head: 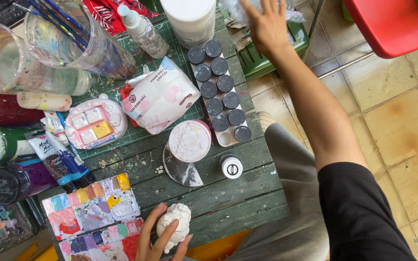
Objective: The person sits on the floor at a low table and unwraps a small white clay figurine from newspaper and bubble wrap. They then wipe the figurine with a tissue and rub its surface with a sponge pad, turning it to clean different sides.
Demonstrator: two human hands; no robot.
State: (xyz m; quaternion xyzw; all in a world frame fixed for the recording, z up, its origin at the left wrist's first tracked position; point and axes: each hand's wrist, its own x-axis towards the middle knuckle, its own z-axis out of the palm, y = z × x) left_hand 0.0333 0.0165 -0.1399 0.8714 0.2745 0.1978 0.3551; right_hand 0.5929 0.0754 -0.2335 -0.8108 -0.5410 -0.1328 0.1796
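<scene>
left hand (pixel 153 241) grip closed round white figurine (pixel 174 226) | right hand (pixel 267 24) open, well apart

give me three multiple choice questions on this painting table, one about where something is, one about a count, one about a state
1. Where does the white figurine sit?
A. In the left hand at the near table edge
B. On the red chair
C. Inside the brush jar

2. How many dark-lidded paint pots stand in the long strip?
A. Four
B. Ten
C. Sixteen

3. How is the right hand?
A. Closed on a brush
B. Flat on the palette
C. Open with fingers spread, reaching past the far end of the table

Answers: 1 A, the fingers wrap the figurine beside the paint palette. 2 B, ten round lids lie in two rows. 3 C, the hand is open and grips nothing that shows.
</scene>
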